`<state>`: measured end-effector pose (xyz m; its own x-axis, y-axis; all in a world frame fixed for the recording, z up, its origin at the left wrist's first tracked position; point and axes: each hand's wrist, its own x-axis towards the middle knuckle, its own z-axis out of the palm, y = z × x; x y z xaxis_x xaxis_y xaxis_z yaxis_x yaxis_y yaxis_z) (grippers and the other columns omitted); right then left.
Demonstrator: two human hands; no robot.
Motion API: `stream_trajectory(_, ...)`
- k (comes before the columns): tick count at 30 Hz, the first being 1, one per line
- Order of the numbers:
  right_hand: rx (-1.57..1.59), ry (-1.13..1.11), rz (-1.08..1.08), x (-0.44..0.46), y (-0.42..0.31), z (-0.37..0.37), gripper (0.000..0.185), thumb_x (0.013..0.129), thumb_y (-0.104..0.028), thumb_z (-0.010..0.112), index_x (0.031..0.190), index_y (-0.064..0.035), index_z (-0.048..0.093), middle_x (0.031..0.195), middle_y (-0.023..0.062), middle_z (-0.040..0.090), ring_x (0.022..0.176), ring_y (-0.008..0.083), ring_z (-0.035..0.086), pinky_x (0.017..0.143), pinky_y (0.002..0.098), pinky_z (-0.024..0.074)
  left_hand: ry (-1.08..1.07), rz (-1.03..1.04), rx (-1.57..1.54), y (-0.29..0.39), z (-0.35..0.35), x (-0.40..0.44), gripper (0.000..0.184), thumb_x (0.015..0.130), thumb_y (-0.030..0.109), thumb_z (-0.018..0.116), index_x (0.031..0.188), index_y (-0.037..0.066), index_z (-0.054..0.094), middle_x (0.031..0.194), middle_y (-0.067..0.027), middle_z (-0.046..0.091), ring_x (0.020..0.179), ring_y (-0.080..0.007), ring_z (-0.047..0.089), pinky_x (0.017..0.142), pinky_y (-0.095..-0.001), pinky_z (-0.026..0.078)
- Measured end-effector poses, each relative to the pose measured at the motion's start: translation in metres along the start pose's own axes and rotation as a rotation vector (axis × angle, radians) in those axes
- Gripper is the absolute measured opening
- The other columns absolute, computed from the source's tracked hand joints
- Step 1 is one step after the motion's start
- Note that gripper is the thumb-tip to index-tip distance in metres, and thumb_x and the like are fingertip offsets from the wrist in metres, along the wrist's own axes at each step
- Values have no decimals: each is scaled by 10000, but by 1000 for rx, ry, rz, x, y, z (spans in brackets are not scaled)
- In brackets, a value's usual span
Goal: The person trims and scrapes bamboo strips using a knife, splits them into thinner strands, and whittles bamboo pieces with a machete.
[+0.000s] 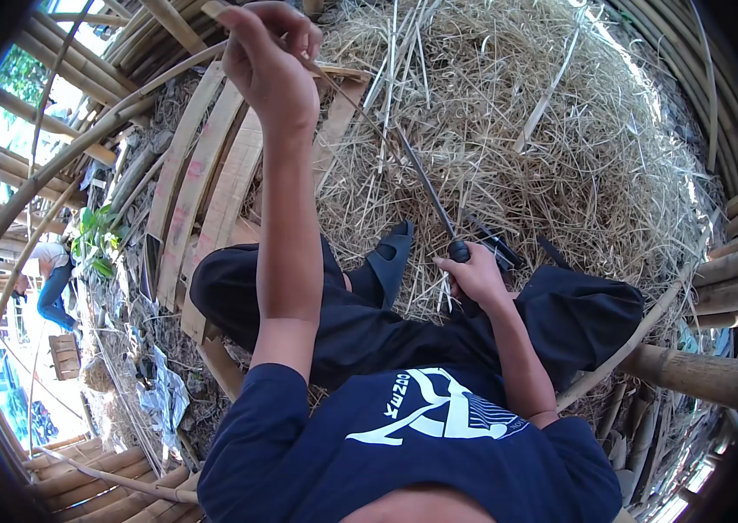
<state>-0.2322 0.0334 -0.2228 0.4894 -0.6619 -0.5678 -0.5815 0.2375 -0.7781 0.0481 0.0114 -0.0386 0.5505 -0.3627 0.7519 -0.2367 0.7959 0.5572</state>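
Note:
My left hand (273, 65) is raised at the upper left, its fingers curled round a thin brown strip (343, 94). The strip slants down to the right toward the tip of a long, narrow, dark tool (425, 185); whether they touch is unclear. My right hand (475, 275), low in front of my lap, is closed on the tool's black handle (459, 251). Dry straw (508, 105) lies beneath and beyond the tool.
Wooden slats (190, 187) lie left of my raised forearm. My folded legs and a dark sandal (391, 261) are below the straw. Bamboo poles (700, 375) surround the place. At the far left, a person in blue trousers (55, 295) is outside the poles.

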Motion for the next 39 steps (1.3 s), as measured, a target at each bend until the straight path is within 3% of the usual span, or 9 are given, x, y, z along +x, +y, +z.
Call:
stream_trajectory(6, 2, 1, -42, 12, -1, 12, 314, 814, -222, 713, 745, 20, 526, 589, 74, 582, 448, 149, 600, 437, 295, 488, 15, -40, 77, 2, 3, -11, 552, 977, 510, 395, 719, 37, 514, 513, -16, 396, 464, -125, 382, 485, -275, 348)
stream_trajectory(8, -46, 75, -112, 18, 1, 21, 361, 824, -281, 708, 745, 22, 527, 584, 84, 578, 457, 167, 614, 444, 306, 490, 29, -128, 70, -2, -9, -11, 554, 973, 513, 413, 685, 49, 499, 501, -8, 393, 453, -106, 369, 475, -258, 341)
stream_trajectory(9, -51, 78, -119, 22, 1, 26, 435, 835, -363, 694, 734, 27, 531, 579, 91, 573, 464, 180, 624, 450, 315, 492, 31, -127, 70, -2, -8, -10, 554, 973, 513, 413, 685, 49, 499, 501, -8, 393, 453, -106, 369, 475, -258, 341)
stream_trajectory(13, -18, 101, -121, 27, -14, 44, 521, 850, -457, 663, 731, 38, 552, 566, 105, 571, 448, 189, 603, 449, 330, 471, 196, -44, 144, -4, -4, -9, 548, 969, 510, 437, 654, 64, 487, 486, 10, 358, 434, -81, 329, 442, -254, 299)
stream_trajectory(17, -52, 98, -224, 41, -14, 56, 550, 872, -484, 623, 732, 45, 560, 560, 127, 566, 504, 219, 603, 512, 365, 461, 111, 23, 195, -3, -6, -13, 529, 975, 490, 441, 648, 76, 470, 491, 17, 337, 405, -78, 268, 406, -253, 236)
stream_trajectory(20, -52, 77, -255, 63, 4, 66, 561, 879, -497, 606, 729, 42, 562, 568, 124, 571, 518, 215, 591, 543, 367, 464, 118, -48, 78, -9, -12, -12, 512, 980, 480, 438, 650, 88, 426, 505, 24, 321, 398, -76, 248, 403, -253, 225)
stream_trajectory(30, -95, 81, -134, 89, 37, 48, 639, 906, -571, 502, 754, 44, 585, 584, 134, 564, 542, 226, 579, 589, 386, 455, 81, -81, 81, -8, -12, -13, 560, 962, 588, 342, 652, 126, 273, 537, 40, 195, 480, -85, 160, 455, -266, 163)
stream_trajectory(35, -112, 131, -323, 83, 25, 54, 582, 920, -508, 512, 743, 44, 570, 563, 160, 566, 540, 276, 580, 588, 396, 446, 145, -64, 117, -11, -12, -13, 555, 971, 569, 345, 642, 129, 269, 534, 45, 175, 463, -90, 150, 441, -278, 142)
stream_trajectory(39, -129, 163, -225, 95, 42, 58, 580, 921, -504, 507, 741, 42, 587, 583, 172, 580, 575, 293, 604, 608, 390, 463, 137, -64, 136, -11, -13, -16, 551, 977, 563, 333, 638, 134, 266, 532, 47, 175, 453, -89, 155, 428, -276, 144)
